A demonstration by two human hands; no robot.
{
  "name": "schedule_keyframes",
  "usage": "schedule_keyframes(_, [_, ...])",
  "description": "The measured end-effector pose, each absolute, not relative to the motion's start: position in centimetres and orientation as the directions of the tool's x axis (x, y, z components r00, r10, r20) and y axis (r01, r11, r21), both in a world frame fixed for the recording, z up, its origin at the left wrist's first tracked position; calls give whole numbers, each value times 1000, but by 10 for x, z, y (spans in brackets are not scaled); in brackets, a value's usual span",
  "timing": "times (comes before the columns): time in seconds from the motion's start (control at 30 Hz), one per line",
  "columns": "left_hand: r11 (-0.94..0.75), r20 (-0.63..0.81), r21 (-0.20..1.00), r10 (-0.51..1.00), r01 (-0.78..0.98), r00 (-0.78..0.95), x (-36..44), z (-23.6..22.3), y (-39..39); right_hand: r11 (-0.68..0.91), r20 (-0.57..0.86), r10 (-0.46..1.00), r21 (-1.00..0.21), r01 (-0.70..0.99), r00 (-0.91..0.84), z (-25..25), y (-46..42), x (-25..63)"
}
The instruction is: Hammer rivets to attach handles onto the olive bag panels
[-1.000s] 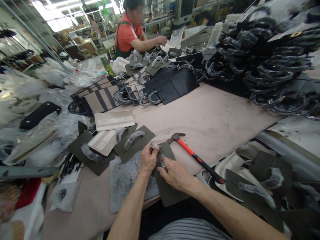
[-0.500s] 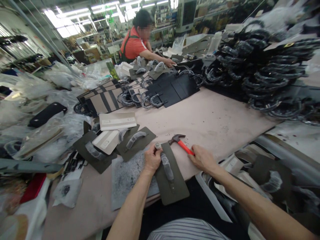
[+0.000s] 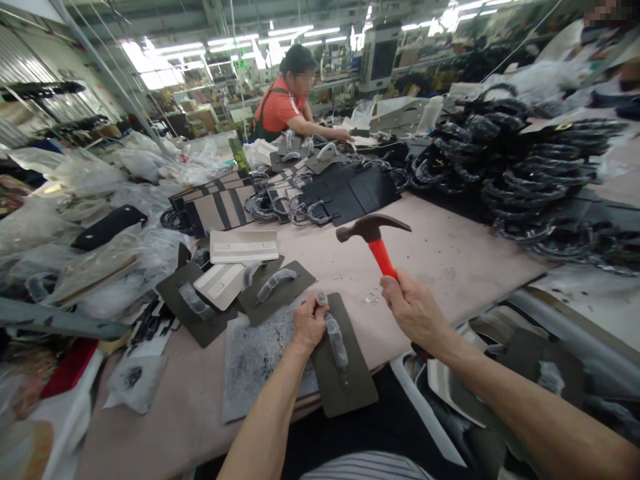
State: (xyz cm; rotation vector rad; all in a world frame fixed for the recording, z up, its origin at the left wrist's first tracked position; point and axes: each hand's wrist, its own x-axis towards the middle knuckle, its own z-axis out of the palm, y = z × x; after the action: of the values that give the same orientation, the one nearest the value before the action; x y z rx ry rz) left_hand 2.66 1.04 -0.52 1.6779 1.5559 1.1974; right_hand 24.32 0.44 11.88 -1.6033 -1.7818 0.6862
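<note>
My right hand (image 3: 415, 305) grips the red handle of a claw hammer (image 3: 379, 248), its dark head raised above the table. Closed around a short metal punch (image 3: 321, 299), my left hand (image 3: 309, 325) keeps the tool's round top facing up. Under and beside that hand lies an olive panel (image 3: 357, 383), with a plastic-wrapped carry handle (image 3: 337, 339) along its middle. The punch's lower end is hidden by my fingers. A scarred grey slab (image 3: 247, 373) extends left of the panel, partly under it.
More olive panels (image 3: 280, 290) with wrapped handles and pale panels (image 3: 244, 247) lie to the left. Farther back are dark bag pieces (image 3: 350, 193) and a tall pile of wrapped handles (image 3: 525, 160). A person in red (image 3: 280, 107) works across the table. Small metal bits (image 3: 371, 299) lie near the hammer.
My right hand has lifted the hammer from low over the tabletop to a raised, upright position. My left hand stays at the panel's upper edge with the punch. The view has tipped slightly upward.
</note>
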Motion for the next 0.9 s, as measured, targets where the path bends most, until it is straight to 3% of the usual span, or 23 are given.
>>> schedule_keyframes(0.07, [-175, 238, 850, 969, 497, -66, 26, -7, 11, 257, 162, 966, -536, 804, -201, 124, 1, 240])
schedule_keyframes(0.13, [-162, 232, 839, 970, 519, -73, 26, -8, 11, 360, 45, 929, -340, 869, -367, 128, 0, 238])
schedule_keyframes(0.2, [-158, 230, 838, 970, 521, -75, 26, -9, 10, 422, -18, 899, -232, 877, -437, 140, 2, 237])
schedule_keyframes(0.27, [-174, 237, 849, 969, 499, -66, 27, -8, 10, 412, 104, 911, -248, 877, -399, 157, 4, 235])
schedule_keyframes(0.37, [-191, 247, 867, 967, 460, -62, 27, -5, 9, 330, 416, 897, -415, 847, -146, 171, 3, 230])
schedule_keyframes(0.43, [-185, 243, 870, 967, 457, -72, 27, -4, 10, 315, 451, 888, -458, 832, -88, 162, -1, 229])
schedule_keyframes(0.47, [-180, 241, 868, 968, 463, -74, 27, -4, 10, 320, 391, 909, -429, 845, -145, 153, -4, 229])
schedule_keyframes(0.6, [-170, 243, 849, 966, 500, -84, 27, -5, 10, 399, -65, 902, -250, 882, -426, 114, -8, 239])
schedule_keyframes(0.83, [-200, 259, 853, 964, 482, -58, 27, -5, 9, 154, -278, 929, -314, 937, -246, 70, 14, 264])
schedule_keyframes(0.9, [-203, 257, 862, 965, 465, -55, 27, -4, 9, 82, -320, 932, -279, 957, -173, 52, 16, 267])
